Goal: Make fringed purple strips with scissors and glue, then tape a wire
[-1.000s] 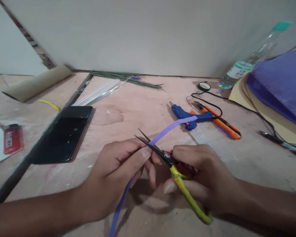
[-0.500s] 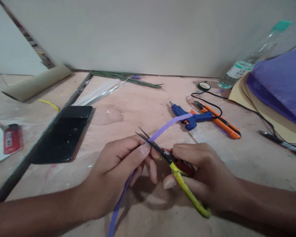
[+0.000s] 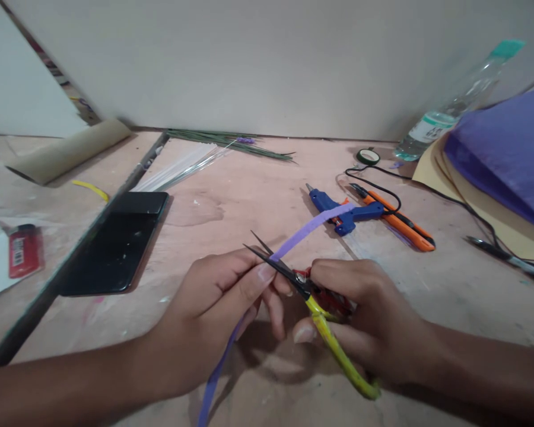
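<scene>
My left hand (image 3: 225, 308) pinches a narrow purple strip (image 3: 309, 228) between thumb and fingers. One end of the strip reaches up to the right, over the glue gun in the view. Its other end hangs below my hand toward the bottom edge. In my right hand (image 3: 374, 314) are scissors (image 3: 338, 347) with black blades and yellow-coated handles, closed around by the fingers. The blades are slightly parted and lie across the strip, just above my left thumb. Part of the handles is hidden behind my right fingers.
A blue glue gun (image 3: 347, 216) and orange utility knife (image 3: 404, 222) lie beyond my right hand. Left are a phone (image 3: 115, 249), a red lighter (image 3: 24, 252) and a cardboard tube (image 3: 69, 151). Green stems (image 3: 204, 139) lie behind; a bottle (image 3: 445, 115) and purple sheets (image 3: 507, 148) stand right.
The strip's free end has shifted slightly to the right, and my left fingers have moved a little along with it. The scissors stay nearly where they were, blades still slightly apart.
</scene>
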`<state>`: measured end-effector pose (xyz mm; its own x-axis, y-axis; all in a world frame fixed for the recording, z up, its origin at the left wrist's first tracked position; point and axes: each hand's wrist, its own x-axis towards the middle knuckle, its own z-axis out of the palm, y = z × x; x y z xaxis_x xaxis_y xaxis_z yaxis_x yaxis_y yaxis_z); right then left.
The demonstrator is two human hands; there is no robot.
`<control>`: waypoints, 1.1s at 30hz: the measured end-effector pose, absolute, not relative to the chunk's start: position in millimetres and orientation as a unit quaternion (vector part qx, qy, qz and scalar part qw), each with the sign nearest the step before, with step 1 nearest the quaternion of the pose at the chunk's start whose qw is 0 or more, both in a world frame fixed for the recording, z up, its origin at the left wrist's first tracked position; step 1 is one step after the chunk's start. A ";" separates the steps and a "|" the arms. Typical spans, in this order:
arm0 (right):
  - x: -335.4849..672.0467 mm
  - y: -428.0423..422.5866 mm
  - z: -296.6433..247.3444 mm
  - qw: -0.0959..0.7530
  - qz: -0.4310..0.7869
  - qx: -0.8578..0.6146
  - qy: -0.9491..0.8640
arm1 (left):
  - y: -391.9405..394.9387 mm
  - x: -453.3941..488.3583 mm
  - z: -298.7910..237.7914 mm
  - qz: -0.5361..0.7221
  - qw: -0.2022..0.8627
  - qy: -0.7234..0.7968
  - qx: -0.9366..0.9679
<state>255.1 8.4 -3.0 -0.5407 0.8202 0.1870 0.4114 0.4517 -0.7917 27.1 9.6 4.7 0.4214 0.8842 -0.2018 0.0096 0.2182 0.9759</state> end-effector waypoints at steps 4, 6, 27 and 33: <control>255.2 8.7 -3.1 0.282 0.361 -0.390 -0.799 | 9.2 25.7 3.9 0.324 0.657 0.426 0.531; 255.0 9.1 -2.9 0.285 0.357 -0.392 -0.799 | 10.4 25.7 3.9 0.324 0.656 0.428 0.531; 257.5 8.3 -2.1 0.284 0.341 -0.386 -0.809 | 12.7 27.0 6.0 0.348 0.652 0.418 0.528; 256.6 5.6 -3.6 0.268 0.373 -0.394 -0.796 | 10.3 27.1 7.8 0.336 0.666 0.414 0.522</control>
<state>256.6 5.6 -3.6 -0.5454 0.8277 0.1325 0.4274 0.4106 -0.8055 27.1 10.3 7.8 0.4317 0.8795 -0.2002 -0.0154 0.2291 0.9733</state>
